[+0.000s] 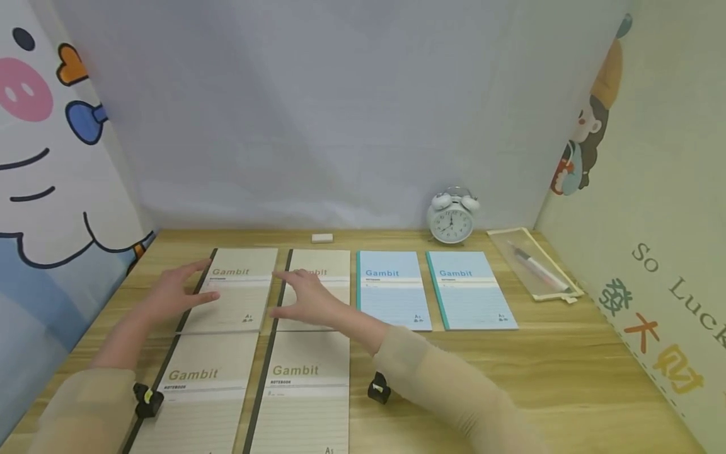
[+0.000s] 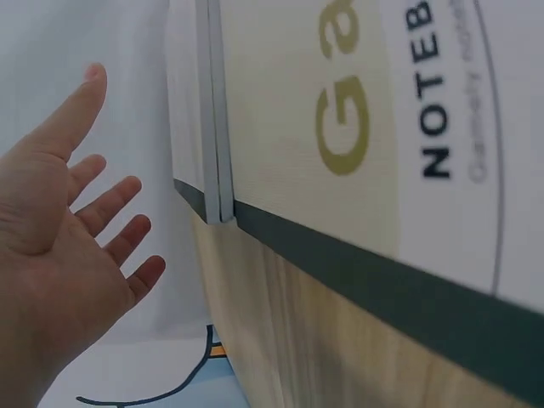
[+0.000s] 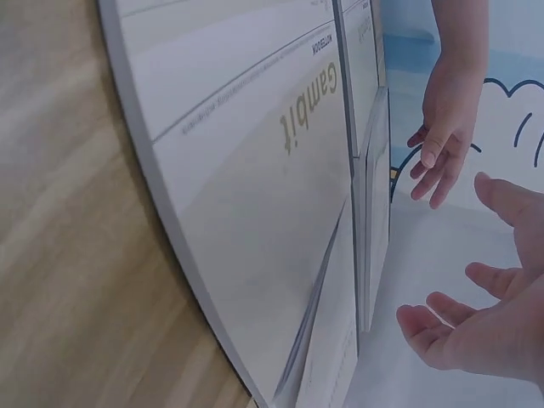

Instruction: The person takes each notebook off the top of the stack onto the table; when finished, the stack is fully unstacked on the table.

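Setting: a wooden desk (image 1: pixel 567 372) seen from above and in front, with a pale blue-grey backdrop behind it, a cartoon pig banner (image 1: pixel 40 157) on the left wall and a cartoon girl banner (image 1: pixel 652 189) on the right wall.

Left hand: the left hand (image 1: pixel 172 293) hovers over the left edge of the far-left beige paper notebook with a dark spine and gold "Gambit" lettering (image 1: pixel 238 290). Its fingers are straight and spread apart, holding nothing. The left wrist view shows the open palm (image 2: pixel 59 246) beside the notebook's dark spine; whether it touches cannot be told.

Right hand: the right hand (image 1: pixel 306 296) hovers at the right edge of the same notebook, partly over the second beige notebook in the far row (image 1: pixel 320 277). Its fingers are extended and loosely spread, thumb low, gripping nothing.

Between the hands: the far-left beige notebook lies flat in the far row, framed by both hands.

Near row: two more beige "Gambit" notebooks lie side by side close to the viewer, one on the left (image 1: pixel 193 391) and one on the right (image 1: pixel 300 391).

Far row, right side: two light blue "Gambit" notebooks (image 1: pixel 391 290) (image 1: pixel 471 290) lie side by side, just right of the beige ones.

Back of desk: a small white eraser (image 1: pixel 321 238) sits far centre; a white twin-bell alarm clock (image 1: pixel 452 217) stands upright further right.

Far right: a clear plastic pencil pouch with pens inside (image 1: pixel 535 265) lies near the right wall.

Sleeves: both forearms wear beige sleeves (image 1: pixel 454 391).
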Available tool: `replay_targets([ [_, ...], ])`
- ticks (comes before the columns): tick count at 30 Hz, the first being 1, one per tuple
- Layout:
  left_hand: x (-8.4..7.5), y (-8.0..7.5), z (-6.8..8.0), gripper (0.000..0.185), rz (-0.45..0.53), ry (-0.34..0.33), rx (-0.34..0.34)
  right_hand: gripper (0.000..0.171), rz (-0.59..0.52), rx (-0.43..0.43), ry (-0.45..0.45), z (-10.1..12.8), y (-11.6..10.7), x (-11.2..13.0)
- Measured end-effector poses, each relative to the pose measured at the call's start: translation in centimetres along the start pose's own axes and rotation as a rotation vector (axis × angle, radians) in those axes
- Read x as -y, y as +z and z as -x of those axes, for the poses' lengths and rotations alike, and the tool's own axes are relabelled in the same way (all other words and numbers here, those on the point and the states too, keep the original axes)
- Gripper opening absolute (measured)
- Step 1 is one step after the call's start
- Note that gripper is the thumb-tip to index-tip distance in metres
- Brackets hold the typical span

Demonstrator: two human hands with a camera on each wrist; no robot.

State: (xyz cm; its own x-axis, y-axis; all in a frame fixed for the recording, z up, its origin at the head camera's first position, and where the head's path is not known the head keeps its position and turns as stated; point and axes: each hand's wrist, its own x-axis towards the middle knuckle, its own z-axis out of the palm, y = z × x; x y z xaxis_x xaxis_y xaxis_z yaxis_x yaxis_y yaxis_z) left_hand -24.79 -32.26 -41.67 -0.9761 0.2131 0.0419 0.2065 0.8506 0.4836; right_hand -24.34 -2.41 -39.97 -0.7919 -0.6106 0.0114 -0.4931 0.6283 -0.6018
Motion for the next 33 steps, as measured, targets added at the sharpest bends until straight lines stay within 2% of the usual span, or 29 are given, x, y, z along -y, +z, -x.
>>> replay_targets([
  [8, 2.9, 0.8, -0.6, 0.103, 0.020, -0.025, 0.044, 0.077, 0.002, 0.012, -0.011, -1.8, 2.4, -0.8],
  [11, 3.5, 0.8, -0.7, 0.106, 0.040, -0.030, 0.060, 0.076, -0.013, -0.001, 0.002, -2.1, 2.8, -0.9],
  [16, 3.8, 1.0, -0.9, 0.108, 0.031, -0.055, 0.097, 0.075, 0.014, 0.021, 0.043, -2.7, 3.4, -0.9],
  [21, 3.8, 1.2, -1.2, 0.111, -0.007, -0.077, 0.134, 0.073, 0.182, 0.063, 0.077, -3.5, 4.3, -0.7],
  [24, 3.9, 1.3, -1.4, 0.113, -0.021, -0.087, 0.143, 0.071, 0.240, 0.063, 0.096, -3.6, 4.7, -0.5],
  [28, 4.1, 1.4, -1.6, 0.117, -0.018, -0.107, 0.154, 0.070, 0.230, 0.064, 0.124, -3.5, 4.9, -0.2],
  [33, 4.4, 1.5, -1.7, 0.117, -0.022, -0.111, 0.157, 0.067, 0.202, 0.075, 0.114, -3.5, 5.1, 0.1],
])
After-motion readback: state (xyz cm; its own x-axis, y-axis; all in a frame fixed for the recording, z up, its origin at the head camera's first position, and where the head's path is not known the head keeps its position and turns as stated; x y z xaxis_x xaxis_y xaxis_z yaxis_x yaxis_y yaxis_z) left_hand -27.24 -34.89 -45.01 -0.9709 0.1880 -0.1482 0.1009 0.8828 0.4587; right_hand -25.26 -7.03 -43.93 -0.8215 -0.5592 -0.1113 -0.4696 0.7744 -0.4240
